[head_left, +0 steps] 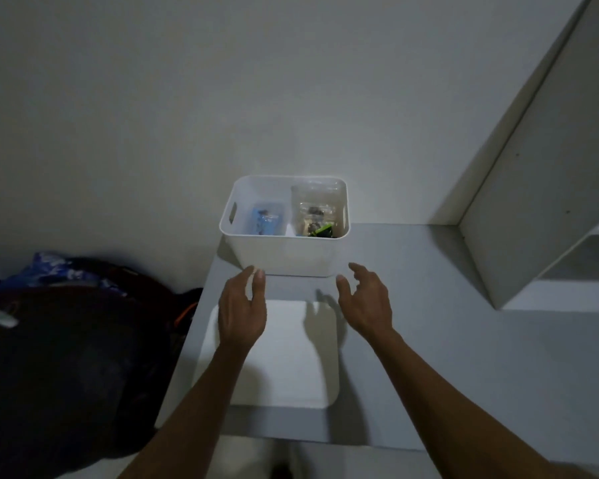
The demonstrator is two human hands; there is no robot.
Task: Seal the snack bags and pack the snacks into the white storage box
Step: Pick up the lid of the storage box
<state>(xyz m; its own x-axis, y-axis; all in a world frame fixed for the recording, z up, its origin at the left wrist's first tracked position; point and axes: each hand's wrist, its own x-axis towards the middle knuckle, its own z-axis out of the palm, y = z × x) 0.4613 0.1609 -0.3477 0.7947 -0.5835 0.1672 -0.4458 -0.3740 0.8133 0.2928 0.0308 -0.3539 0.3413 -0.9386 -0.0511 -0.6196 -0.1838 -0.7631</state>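
Sitting at the far edge of the grey tabletop (429, 323), hard against the wall: white storage box (284, 252), open on top, handle slot cut in its left end. Inside, left half, a clear snack bag with blue contents (265, 219), lying low. Right half, a taller clear snack bag (315, 207) standing up, dark pieces visible through it, something green and black (322, 231) at its foot. Nearer the camera, flat on the tabletop just in front of the box, a white lid (291, 357) with rounded corners. Above the lid's far edge, both hands out, palms roughly facing each other. Left hand (242, 311) with fingers straight and relaxed, grip open, holding nothing, fingertips close to the box's near lower edge; touching or just short of it, cannot tell. Right hand (365, 304) spread, fingers loosely bent, grip open too, empty, apart from the box. Off to the left beside the tabletop, a dark heap (66, 375) with blue patterned cloth (56, 269) on top. Upper right, a white cabinet (540, 202) standing on the tabletop.
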